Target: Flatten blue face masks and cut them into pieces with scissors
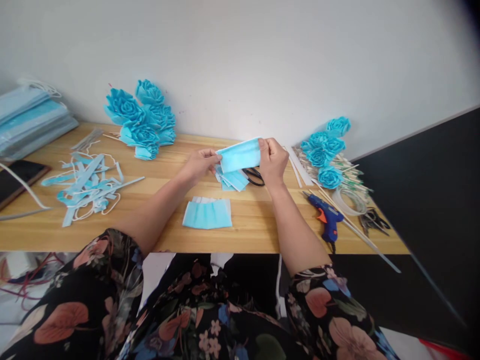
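Between my two hands a light-blue piece of face mask fabric [240, 156] is held up by its ends above the table. My left hand [203, 164] pinches its left end between thumb and fingers. At the other end, my right hand [273, 159] is closed around the edge. Below it lie cut blue mask pieces [234, 181], partly hidden by the held piece. Black loops, perhaps scissor handles [255, 177], show beside them. Nearer to me another blue mask piece [207, 214] lies flat, with a white layer showing behind it.
Cut strips and ear loops [90, 182] lie in a heap at left, near a phone [22, 180] and stacked masks [33, 117]. Blue fabric roses [144, 120] stand at the back; more roses [324, 147] are at right. A blue glue gun [327, 216] and pliers [374, 220] lie there too.
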The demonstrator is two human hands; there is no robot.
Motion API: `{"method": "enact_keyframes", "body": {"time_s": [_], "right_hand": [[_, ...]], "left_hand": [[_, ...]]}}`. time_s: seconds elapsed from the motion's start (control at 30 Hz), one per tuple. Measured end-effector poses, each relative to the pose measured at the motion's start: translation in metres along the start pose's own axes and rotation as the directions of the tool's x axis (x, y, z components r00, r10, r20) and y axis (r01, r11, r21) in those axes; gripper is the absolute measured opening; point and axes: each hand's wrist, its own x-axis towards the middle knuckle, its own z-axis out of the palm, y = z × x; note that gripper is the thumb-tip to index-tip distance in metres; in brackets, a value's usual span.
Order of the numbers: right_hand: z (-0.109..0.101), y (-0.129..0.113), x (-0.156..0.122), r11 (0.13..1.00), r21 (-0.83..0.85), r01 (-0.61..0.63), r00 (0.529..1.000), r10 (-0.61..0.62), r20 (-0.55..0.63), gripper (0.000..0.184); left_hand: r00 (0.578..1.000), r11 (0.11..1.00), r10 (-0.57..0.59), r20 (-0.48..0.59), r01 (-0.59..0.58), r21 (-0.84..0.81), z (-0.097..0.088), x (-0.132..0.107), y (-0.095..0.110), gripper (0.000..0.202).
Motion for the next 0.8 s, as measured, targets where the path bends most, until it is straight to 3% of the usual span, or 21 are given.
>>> {"method": "enact_keyframes", "body": {"time_s": [0.1, 0.23, 0.43, 0.8], "right_hand": [[0.000, -0.002, -0.001, 1.000, 0.008, 0.002, 1.000, -0.002, -0.005, 0.054], [0.001, -0.003, -0.002, 1.000, 0.014, -0.009, 1.000, 0.009, -0.017, 0.054], [0.001, -0.001, -0.002, 0.998, 0.037, -0.041, 0.998, 0.043, -0.042, 0.053], [0.004, 0.001, -0.003, 0.999, 0.020, -0.030, 0.999, 0.031, -0.041, 0.049]], "left_hand": [[0.996, 0.978, -0.090, 0.001, 0.088, -0.190, 0.005, -0.001, 0.001, 0.024], [0.993, 0.951, -0.112, 0.032, 0.116, -0.286, 0.009, -0.003, 0.001, 0.020], [0.997, 0.955, -0.024, 0.076, 0.045, -0.294, 0.011, -0.004, 0.003, 0.022], [0.999, 0.978, 0.036, 0.000, -0.036, -0.205, 0.014, -0.008, 0.006, 0.034]]}}
